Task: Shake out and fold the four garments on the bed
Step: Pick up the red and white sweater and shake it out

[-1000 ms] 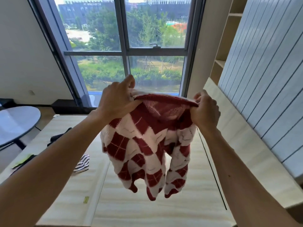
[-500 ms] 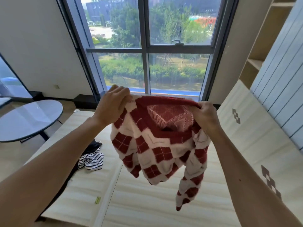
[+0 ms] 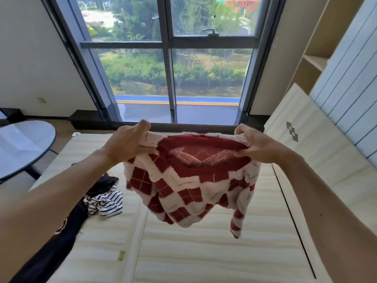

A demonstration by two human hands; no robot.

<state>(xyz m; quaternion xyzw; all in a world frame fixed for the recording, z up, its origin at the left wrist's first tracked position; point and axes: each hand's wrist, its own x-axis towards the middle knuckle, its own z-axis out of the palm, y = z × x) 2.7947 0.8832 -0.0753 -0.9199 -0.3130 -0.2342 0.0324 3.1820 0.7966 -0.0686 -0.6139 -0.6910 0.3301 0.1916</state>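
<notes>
A red and white checked knit sweater [image 3: 189,186] hangs in the air above the bed [image 3: 204,252], its red neckline facing me. My left hand [image 3: 128,145] grips its left shoulder and my right hand [image 3: 255,146] grips its right shoulder. One sleeve dangles at the lower right. On the bed's left side lies a crumpled black and white striped garment [image 3: 107,203], with a dark garment [image 3: 67,227] beside it and partly under my left forearm.
A round glass table [image 3: 22,148] stands left of the bed. A large window [image 3: 169,58] fills the far wall. A padded headboard panel [image 3: 306,139] and wooden shelves [image 3: 314,58] run along the right side.
The sweater has spread wider between my hands and swung up, its body now flaring outward. My view has tilted down and the hands sit lower in the frame.
</notes>
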